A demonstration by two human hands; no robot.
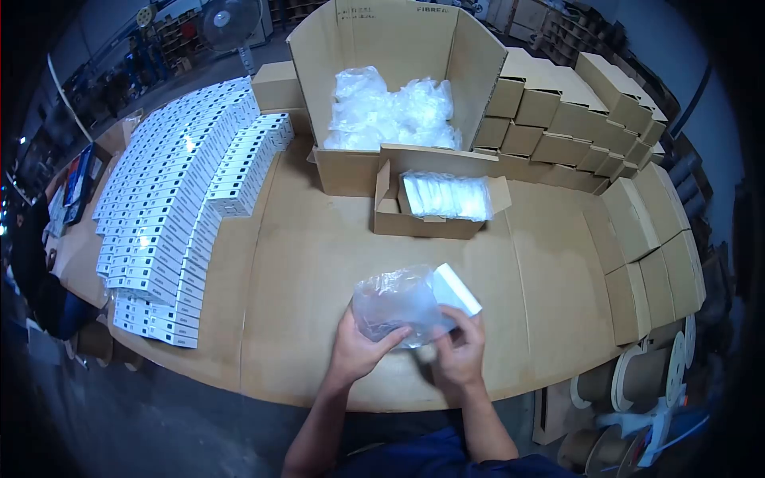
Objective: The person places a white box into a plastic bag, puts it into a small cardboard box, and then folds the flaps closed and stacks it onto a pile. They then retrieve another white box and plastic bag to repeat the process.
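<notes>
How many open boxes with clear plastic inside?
2: the large open box, back centre, heaped with clear plastic; the small open box in front of it, holding a row of plastic-wrapped packs. Insides of the stacked boxes at right don't show; more possible.

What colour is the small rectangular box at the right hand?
The small rectangular box is white; the head view shows it best.

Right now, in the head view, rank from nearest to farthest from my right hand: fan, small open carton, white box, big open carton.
1. White box, at your right hand.
2. Small open carton, ahead.
3. Big open carton, behind that.
4. Fan, far back left.
</notes>
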